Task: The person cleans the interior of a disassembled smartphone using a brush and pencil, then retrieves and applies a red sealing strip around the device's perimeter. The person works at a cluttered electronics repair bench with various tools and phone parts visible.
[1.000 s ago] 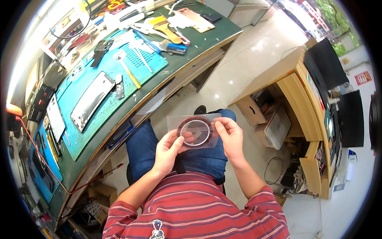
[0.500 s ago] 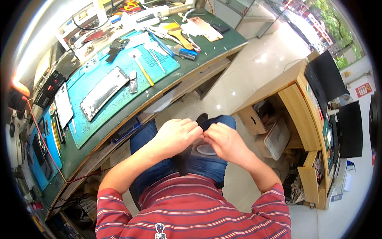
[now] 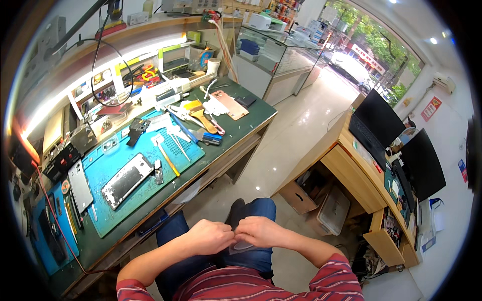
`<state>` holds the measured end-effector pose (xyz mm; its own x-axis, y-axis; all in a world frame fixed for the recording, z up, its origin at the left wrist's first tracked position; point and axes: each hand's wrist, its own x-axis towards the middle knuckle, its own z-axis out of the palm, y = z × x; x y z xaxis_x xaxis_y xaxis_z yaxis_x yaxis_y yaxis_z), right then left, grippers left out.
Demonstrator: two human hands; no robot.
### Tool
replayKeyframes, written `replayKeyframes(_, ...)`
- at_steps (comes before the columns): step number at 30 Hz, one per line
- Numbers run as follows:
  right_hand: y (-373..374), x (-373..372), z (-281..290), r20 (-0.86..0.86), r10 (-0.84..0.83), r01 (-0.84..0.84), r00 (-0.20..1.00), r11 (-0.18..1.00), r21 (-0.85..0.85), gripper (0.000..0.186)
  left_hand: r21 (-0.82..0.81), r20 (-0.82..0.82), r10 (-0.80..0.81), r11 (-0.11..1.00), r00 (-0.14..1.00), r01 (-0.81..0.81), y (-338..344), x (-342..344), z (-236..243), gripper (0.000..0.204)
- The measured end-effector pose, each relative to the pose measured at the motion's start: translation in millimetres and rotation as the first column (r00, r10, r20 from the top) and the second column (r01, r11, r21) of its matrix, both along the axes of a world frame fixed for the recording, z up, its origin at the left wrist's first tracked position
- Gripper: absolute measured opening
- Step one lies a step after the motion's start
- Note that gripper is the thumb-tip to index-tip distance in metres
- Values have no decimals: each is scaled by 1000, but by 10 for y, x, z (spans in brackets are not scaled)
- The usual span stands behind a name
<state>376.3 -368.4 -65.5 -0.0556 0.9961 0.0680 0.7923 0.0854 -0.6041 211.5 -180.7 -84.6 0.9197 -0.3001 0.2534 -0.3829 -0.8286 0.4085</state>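
Over my lap, my left hand [image 3: 211,237] and my right hand [image 3: 258,232] meet with their fingertips pinched close together. A see-through piece, apparently a small clear plastic bag [image 3: 242,246], hangs from the pinch, with a whitish ring-shaped outline showing on it. Both hands are closed on its upper edge, and the fingers hide most of that edge. To the left on the bench, a battered phone [image 3: 127,181] lies on a blue-green work mat [image 3: 108,219], beside a small dark part [image 3: 158,172] and a yellow-handled tool [image 3: 168,159].
The green bench [image 3: 251,116] runs along my left, with a brush [image 3: 201,116], a copper-coloured phone back [image 3: 230,104] and a blue-handled tool [image 3: 212,139]. On the right stands a wooden desk [image 3: 346,175] with monitors, with a clear storage box [image 3: 329,210] under it.
My view has tilted up, so more of the shop shows and my hands sit lower in the picture. Both hands stay pinched together on the clear bag.
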Motion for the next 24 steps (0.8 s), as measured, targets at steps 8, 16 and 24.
replayKeyframes(8, -9, -58, 215, -219, 4, -30, 976, 993, -112, 16, -187, -53, -87, 979, 995, 76, -2, -35, 291, 17)
replayKeyframes(16, -68, 349, 155, -488, -500, 455, 716, 864, -217, 23, 93, 394, -165, 986, 904, 140, -164, -153, 504, 9)
replayKeyframes(24, -164, 801, 13, -707, -616, 905, 347, 418, 80, 24, -168, 168, 141, 979, 976, -113, 54, -298, -82, 8)
